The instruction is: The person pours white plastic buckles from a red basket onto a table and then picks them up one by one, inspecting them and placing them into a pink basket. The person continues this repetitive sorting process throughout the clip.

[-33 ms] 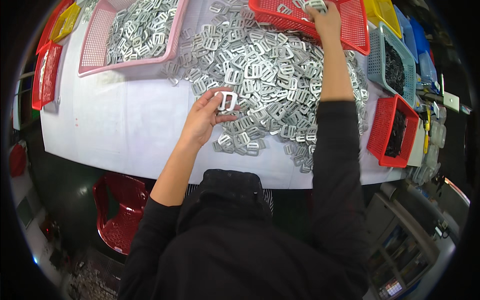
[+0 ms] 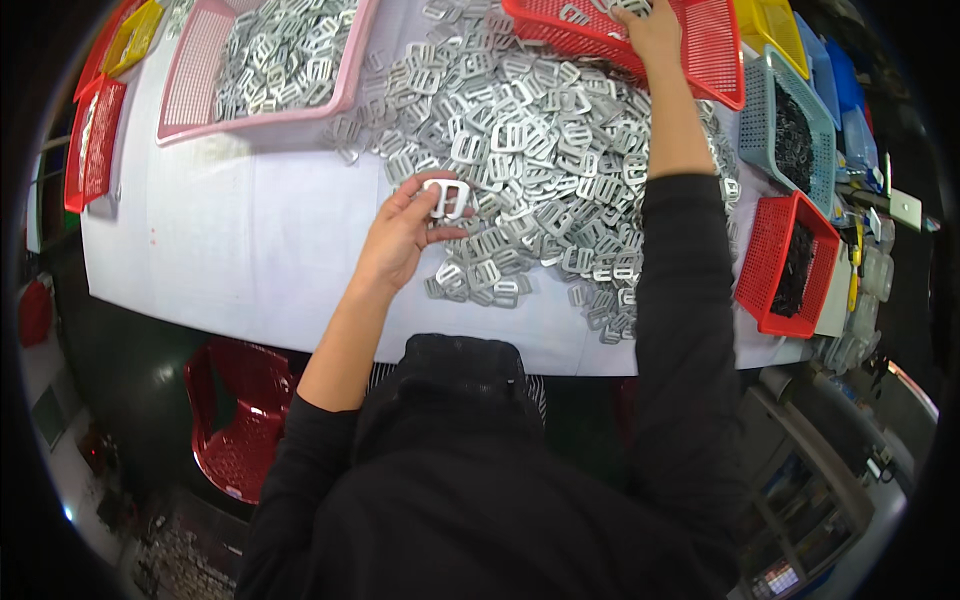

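Clearly, the left hand holds a flat, bright white slotted buckle with rounded corners, its grip narrow: the thumb presses on the near side of the frame while other fingers extend behind and below it. That buckle is held up at the left edge of a broad, loose heap of silver-grey slotted metal buckles, which lie overlapping at many angles on a white-covered table.

The right hand reaches far forward over a bright red perforated plastic basket at the far edge of the heap. Its fingertips are at a pale slotted buckle close to the upper edge of the view; whether they pinch it or only touch it, I cannot tell. More buckles show inside that basket, beside the hand.

Left of the heap stands a large pale pink perforated plastic basket, filled with similar metal buckles. On the right side of the table, a light blue perforated basket and a smaller red perforated basket both contain black pieces too small to make out. Near the table's front left edge is a glossy dark red plastic chair.
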`<act>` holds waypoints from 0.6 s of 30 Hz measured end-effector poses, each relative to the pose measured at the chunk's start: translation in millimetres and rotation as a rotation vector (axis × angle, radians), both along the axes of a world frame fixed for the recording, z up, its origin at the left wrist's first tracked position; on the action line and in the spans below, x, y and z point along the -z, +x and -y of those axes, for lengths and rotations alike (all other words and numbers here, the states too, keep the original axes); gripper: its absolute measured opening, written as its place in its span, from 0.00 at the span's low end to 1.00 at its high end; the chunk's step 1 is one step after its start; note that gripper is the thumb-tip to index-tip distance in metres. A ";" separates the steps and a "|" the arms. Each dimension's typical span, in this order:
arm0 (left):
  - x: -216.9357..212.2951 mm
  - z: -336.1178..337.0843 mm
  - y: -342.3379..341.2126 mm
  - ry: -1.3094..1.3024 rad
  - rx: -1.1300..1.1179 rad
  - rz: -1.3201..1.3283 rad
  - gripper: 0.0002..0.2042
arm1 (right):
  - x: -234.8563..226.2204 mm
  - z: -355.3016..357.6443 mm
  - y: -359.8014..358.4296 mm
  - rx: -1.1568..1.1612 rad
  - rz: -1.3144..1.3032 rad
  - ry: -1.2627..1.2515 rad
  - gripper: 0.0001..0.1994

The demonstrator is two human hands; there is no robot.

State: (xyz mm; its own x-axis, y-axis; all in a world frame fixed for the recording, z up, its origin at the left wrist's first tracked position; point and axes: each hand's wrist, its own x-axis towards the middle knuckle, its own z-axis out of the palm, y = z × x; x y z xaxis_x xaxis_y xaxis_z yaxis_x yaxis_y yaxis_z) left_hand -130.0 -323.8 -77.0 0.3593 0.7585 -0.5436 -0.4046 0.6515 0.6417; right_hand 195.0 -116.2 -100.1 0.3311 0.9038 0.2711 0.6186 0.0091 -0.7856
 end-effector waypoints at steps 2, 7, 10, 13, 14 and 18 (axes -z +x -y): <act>1.1 6.8 -13.0 -0.007 0.002 -0.049 0.15 | 18.2 -18.7 19.1 0.008 0.328 -0.099 0.18; 12.3 40.6 -64.2 -0.076 -0.043 -0.195 0.15 | -9.1 54.7 -56.6 -0.141 0.628 0.286 0.16; 29.3 61.3 -77.2 -0.142 0.000 -0.185 0.15 | -18.7 187.3 -127.7 -0.325 0.264 -0.436 0.13; 41.2 72.2 -77.8 -0.167 0.025 -0.124 0.15 | 20.7 252.8 -183.8 -0.326 0.605 -0.617 0.13; 42.5 73.0 -76.9 -0.163 0.035 -0.098 0.15 | 31.7 259.4 -190.4 -0.269 0.592 -0.555 0.13; 48.6 75.3 -77.2 -0.154 0.077 -0.057 0.17 | 42.0 264.9 -202.7 -0.131 0.351 -0.537 0.14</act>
State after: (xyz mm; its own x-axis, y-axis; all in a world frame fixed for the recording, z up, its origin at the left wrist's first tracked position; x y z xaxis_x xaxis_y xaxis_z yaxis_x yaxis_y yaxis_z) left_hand -207.2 -399.1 -125.5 0.3782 0.6360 -0.6726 -0.3153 0.7716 0.5524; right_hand -7.7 -381.2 -142.1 0.1830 0.9704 -0.1577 0.8596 -0.2357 -0.4534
